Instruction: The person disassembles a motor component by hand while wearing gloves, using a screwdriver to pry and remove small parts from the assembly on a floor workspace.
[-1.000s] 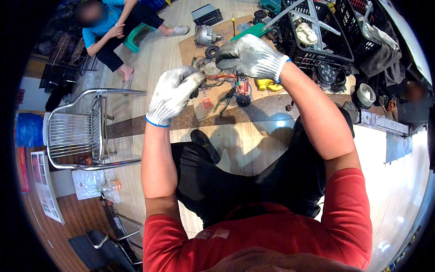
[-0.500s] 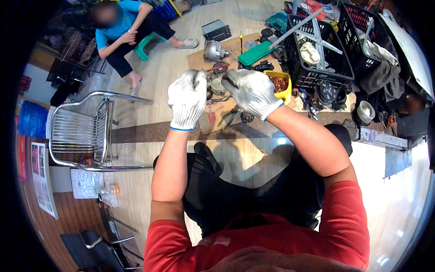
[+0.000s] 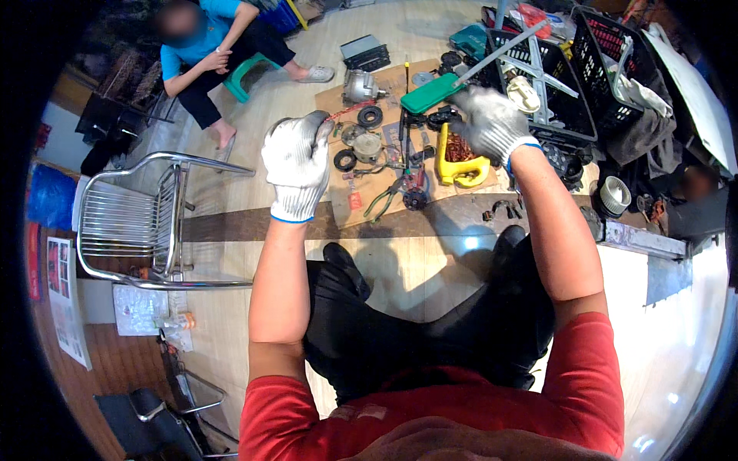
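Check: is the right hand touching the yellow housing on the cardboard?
Apart. The head view shows the right hand raised above the yellow housing, overlapping it only visually.

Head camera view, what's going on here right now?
A person in white work gloves stands over a sheet of cardboard strewn with dismantled machine parts. The left hand is raised in a fist, with something red at its fingertips. The right hand hangs over a yellow housing. Another person sits on a green stool nearby.
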The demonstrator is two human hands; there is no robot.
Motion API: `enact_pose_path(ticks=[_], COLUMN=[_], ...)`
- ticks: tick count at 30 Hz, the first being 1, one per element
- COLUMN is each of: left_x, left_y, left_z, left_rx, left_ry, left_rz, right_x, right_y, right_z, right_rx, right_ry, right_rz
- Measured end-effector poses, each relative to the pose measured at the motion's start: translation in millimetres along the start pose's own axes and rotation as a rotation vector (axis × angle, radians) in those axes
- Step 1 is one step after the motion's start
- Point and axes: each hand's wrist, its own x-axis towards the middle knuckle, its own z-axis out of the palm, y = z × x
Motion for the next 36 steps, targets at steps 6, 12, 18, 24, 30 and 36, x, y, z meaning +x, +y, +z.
enact_pose_path(ticks=[6, 12, 18, 24, 30, 36], left_x=[-1.5, -0.1, 3.8, -6.7, -3.9, -6.4], left_y=[18.0, 31.9, 46.2, 43.5, 42.7, 38.4], left_z=[4.7, 16.5, 22.2, 24.6, 18.2, 16.4], left_rx=[0.082, -0.103, 0.001, 0.013, 0.073, 0.094], left_ry=[-0.081, -0.045, -0.157, -0.247, -0.246, -0.219], left_rz=[0.160, 0.243, 0.153, 0.176, 0.050, 0.022], right_x=[0.7, 4.2, -0.1, 3.2, 2.0, -5.1], right_y=[-34.3, -34.0, -37.8, -45.0, -46.0, -60.4], right_z=[-21.7, -6.0, -10.4, -8.4, -15.9, -19.3], right_rx=[0.459, 0.479, 0.311, 0.333, 0.461, 0.553], right_ry=[0.337, 0.122, 0.050, 0.034, 0.199, -0.218], right_rz=[-0.085, -0.329, -0.196, -0.261, -0.051, 0.013])
